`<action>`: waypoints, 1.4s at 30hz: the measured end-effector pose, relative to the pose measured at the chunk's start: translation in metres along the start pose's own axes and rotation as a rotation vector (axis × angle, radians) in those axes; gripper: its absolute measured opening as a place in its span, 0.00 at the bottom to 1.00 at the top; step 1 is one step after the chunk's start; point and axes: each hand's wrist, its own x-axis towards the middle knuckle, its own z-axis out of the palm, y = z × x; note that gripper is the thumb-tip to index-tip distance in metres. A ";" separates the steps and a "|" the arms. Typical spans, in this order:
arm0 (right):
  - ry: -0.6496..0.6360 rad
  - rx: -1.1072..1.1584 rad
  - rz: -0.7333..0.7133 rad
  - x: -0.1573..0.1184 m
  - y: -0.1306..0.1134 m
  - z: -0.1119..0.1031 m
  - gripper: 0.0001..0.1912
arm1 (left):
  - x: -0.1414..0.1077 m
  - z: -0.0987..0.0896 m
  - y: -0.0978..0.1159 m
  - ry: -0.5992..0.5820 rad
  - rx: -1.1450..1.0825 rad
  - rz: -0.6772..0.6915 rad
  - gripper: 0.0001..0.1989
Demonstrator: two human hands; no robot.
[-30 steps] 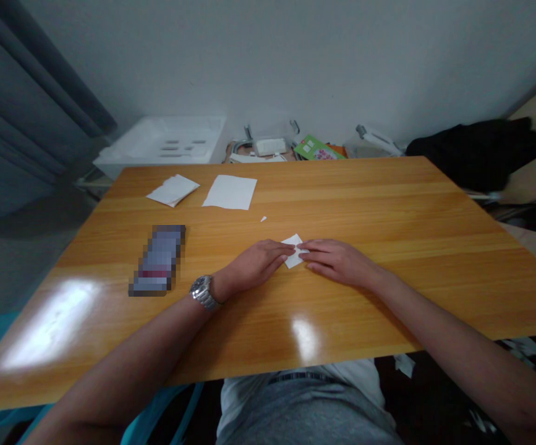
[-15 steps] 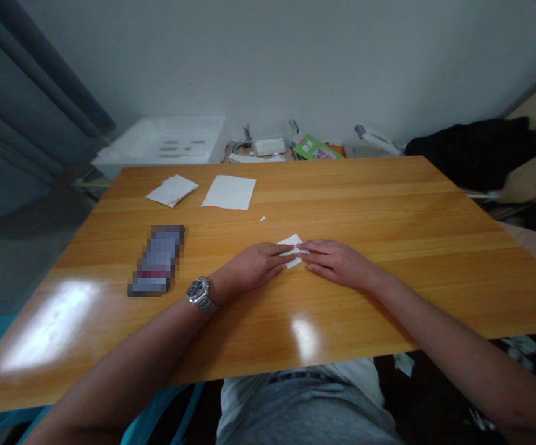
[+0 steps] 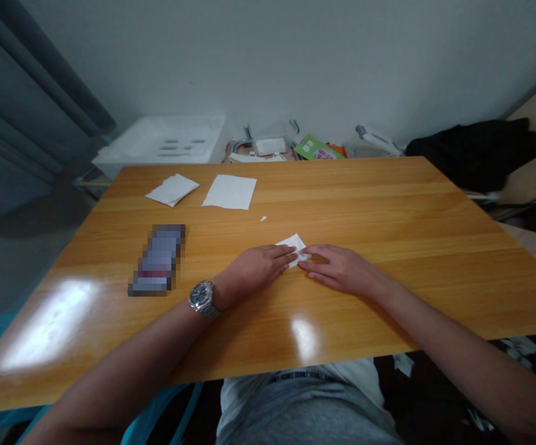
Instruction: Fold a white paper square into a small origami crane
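A small folded piece of white paper [image 3: 294,241] lies on the wooden table in front of me, with crease lines showing near its right corner. My left hand [image 3: 263,267], with a metal watch [image 3: 201,296] on its wrist, lies over the paper's left part, fingers stretched out and pressing it down. At the right corner is my right hand [image 3: 335,267], its fingers slightly bent and spread, the tips touching the paper's edge. Part of the paper is hidden under my left fingers.
Toward the back left of the table [image 3: 388,210] lie a folded white paper [image 3: 172,190] and a flat white sheet [image 3: 229,192]. A tiny paper scrap [image 3: 263,219] is nearby. A pixelated phone-like object [image 3: 157,259] lies left. Behind the table stands a white plastic tray [image 3: 156,139].
My right hand has drawn back slightly to the right, its fingers more bent and spread, uncovering more of the paper's right corner. The left hand has barely shifted.
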 end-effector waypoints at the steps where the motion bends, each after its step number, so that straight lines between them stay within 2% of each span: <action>1: 0.008 -0.001 0.016 -0.001 -0.001 0.001 0.15 | 0.000 0.001 0.001 0.003 0.007 -0.002 0.20; 8: 0.045 -0.003 0.116 -0.003 -0.019 0.006 0.16 | 0.000 0.000 0.005 -0.016 0.032 -0.013 0.21; 14: 0.081 0.103 0.166 -0.003 -0.027 0.009 0.17 | 0.000 0.001 0.006 -0.008 0.029 -0.019 0.21; 25: 0.071 0.078 0.220 -0.009 -0.018 0.015 0.17 | 0.000 0.000 0.009 -0.032 0.074 -0.020 0.21; 31: 0.092 0.185 0.231 -0.004 -0.011 0.008 0.17 | -0.001 0.000 0.010 -0.043 0.068 -0.026 0.21; 34: 0.108 0.167 0.233 0.003 -0.002 0.004 0.19 | -0.001 -0.001 0.010 -0.034 0.073 -0.028 0.22; 42: -0.075 0.043 0.161 0.016 0.025 0.014 0.26 | -0.003 0.004 0.008 -0.033 0.075 -0.023 0.22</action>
